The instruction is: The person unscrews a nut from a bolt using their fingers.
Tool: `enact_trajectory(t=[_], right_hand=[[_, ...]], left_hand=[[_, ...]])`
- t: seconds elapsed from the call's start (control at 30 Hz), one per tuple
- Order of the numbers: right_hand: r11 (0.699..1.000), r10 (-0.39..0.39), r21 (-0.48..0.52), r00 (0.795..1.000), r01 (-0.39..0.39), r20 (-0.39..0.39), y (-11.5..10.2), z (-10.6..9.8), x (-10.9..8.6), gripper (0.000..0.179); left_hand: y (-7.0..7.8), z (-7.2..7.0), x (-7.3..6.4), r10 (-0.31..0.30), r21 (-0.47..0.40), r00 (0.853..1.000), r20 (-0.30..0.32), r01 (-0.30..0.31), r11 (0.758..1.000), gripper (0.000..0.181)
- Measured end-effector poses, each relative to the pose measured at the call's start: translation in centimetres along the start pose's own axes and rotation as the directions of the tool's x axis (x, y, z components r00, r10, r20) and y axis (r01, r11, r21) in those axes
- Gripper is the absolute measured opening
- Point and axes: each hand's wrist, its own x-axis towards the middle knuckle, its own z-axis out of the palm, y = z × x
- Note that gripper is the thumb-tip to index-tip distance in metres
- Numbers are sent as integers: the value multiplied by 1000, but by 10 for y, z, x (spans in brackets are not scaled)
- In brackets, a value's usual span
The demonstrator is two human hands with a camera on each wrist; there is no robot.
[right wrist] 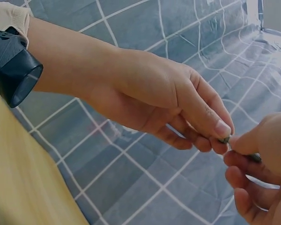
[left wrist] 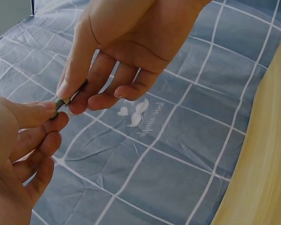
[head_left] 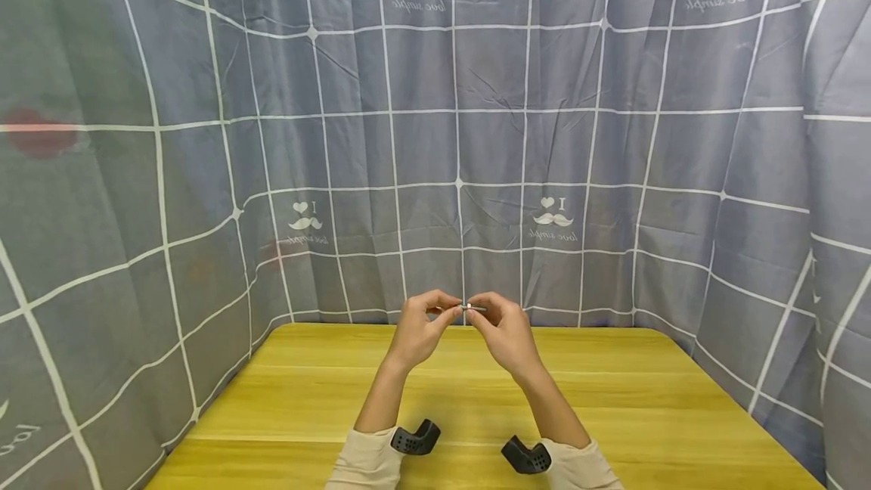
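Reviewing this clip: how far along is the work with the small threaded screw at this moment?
Done: both hands have the screw lifted above the wooden table. In hand: the left hand and right hand each pinch one end of it between thumb and fingers. Left: whether a nut sits on it cannot be told; the threads show bare between the fingertips.

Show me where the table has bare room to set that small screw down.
The wooden table shows bare patches left of the left hand, right of the right hand, and between the forearms. It is crowded only where both hands pinch the screw, raised near the curtain.
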Motion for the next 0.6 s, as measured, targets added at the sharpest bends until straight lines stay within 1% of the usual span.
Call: enact_trajectory(t=[0.1, 0.23, 0.3, 0.43, 0.5, 0.6], right_hand=[[999, -33, -14, 999, 33, -18, -1, 0, 0, 13], [999, -50, -8, 998, 50, -36, -3, 0, 2, 12], [999, -35, 10, 999, 35, -40, -4, 1, 2, 15], [1000, 21, 22, 998, -20, -57, -5, 2, 1, 24], [999, 46, 22, 997, -45, -59, -5, 1, 1, 25], [998, 56, 25, 997, -54, -48, -3, 1, 1, 23]], left_hand=[[2, 0, 0, -4, -5, 1000, -8, 4, 1000, 5], [2, -1, 1, -9, -2, 1000, -14, 9, 1000, 5], [2, -2, 1, -13, -2, 1000, -18, 13, 1000, 5], [2, -1, 1, -8, -4, 1000, -29, 8, 1000, 5], [2, -1, 1, -5, -4, 1000, -29, 5, 1000, 5], [2, -1, 1, -9, -9, 1000, -24, 8, 1000, 5]])
